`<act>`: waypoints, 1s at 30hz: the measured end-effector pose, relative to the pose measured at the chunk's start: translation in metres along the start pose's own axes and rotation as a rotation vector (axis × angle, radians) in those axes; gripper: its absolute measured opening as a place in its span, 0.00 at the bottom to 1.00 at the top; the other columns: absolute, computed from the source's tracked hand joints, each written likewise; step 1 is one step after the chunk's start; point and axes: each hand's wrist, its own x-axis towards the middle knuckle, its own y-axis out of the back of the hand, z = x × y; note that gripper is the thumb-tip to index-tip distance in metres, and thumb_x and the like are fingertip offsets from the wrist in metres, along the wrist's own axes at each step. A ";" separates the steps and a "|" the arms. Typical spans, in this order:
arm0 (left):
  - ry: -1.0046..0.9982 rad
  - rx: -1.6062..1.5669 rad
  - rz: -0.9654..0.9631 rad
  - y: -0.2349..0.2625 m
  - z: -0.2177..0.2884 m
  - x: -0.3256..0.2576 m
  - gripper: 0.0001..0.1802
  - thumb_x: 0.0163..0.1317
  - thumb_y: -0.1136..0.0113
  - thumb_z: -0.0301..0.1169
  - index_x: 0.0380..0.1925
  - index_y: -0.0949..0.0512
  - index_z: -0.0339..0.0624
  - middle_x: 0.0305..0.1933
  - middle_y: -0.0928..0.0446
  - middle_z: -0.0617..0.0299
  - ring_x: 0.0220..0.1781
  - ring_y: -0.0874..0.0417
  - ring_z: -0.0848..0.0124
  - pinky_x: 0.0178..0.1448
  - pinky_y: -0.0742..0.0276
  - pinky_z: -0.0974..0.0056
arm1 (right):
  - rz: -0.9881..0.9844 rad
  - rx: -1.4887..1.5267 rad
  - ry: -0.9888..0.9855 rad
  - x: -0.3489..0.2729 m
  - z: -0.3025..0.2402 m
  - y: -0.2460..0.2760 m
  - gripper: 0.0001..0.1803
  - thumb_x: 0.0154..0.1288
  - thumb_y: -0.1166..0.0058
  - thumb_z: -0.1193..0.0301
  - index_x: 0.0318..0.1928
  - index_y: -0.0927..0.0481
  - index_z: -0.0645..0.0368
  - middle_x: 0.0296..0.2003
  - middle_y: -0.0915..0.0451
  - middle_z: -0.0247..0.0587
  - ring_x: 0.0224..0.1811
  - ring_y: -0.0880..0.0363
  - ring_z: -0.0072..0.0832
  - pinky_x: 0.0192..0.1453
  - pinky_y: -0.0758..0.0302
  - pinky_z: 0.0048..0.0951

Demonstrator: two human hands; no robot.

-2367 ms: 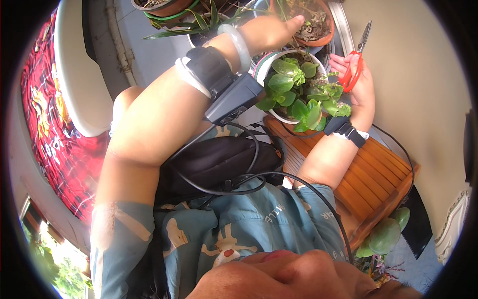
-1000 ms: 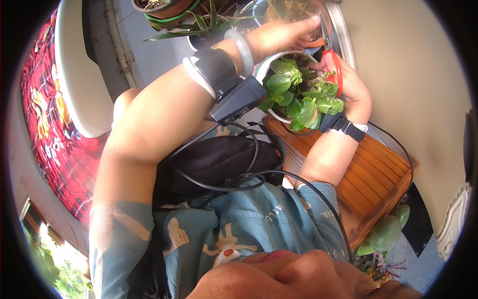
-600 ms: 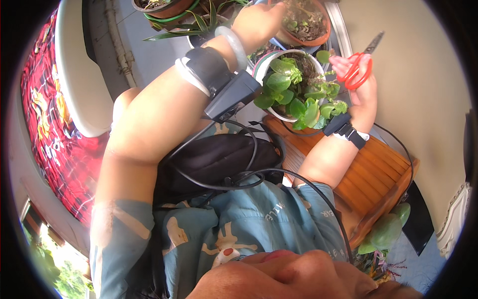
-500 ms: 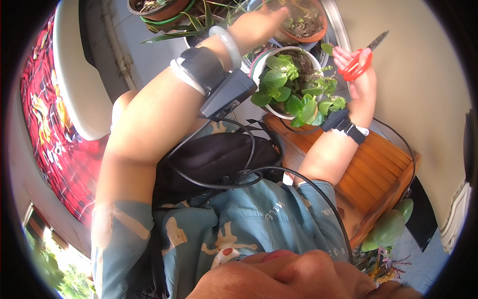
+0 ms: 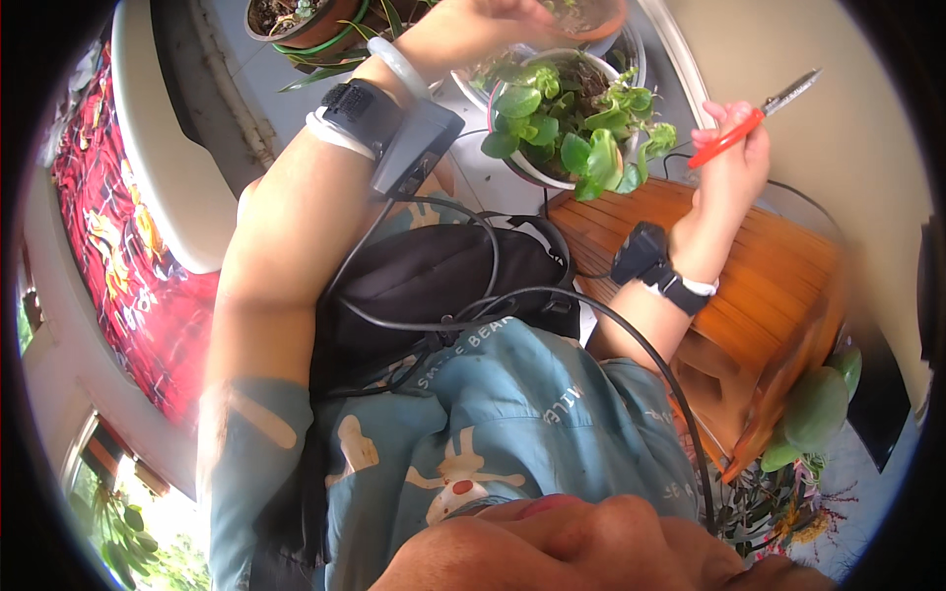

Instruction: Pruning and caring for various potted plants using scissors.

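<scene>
A person wears a blue-grey short-sleeved shirt (image 5: 512, 414) with pale cartoon figures and small pale lettering, filling the lower centre of the frame. A black pouch (image 5: 434, 286) hangs at the chest, with black cables (image 5: 591, 315) looping over it. On the left wrist, upper centre, sit a pale bangle (image 5: 399, 67), a black strap with a grey box-shaped device (image 5: 414, 148) and a white band. On the right wrist, right of centre, a black strap carries a small black device (image 5: 641, 254).
</scene>
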 end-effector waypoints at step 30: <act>-0.164 1.783 -0.424 -0.046 0.007 -0.017 0.07 0.48 0.45 0.29 0.25 0.18 0.48 0.35 0.22 0.64 0.55 0.28 0.60 0.71 0.50 0.46 | -0.237 -0.538 0.840 -0.086 0.034 -0.031 0.14 0.45 0.38 0.76 0.36 0.25 0.58 0.28 0.23 0.40 0.31 0.24 0.40 0.33 0.28 0.38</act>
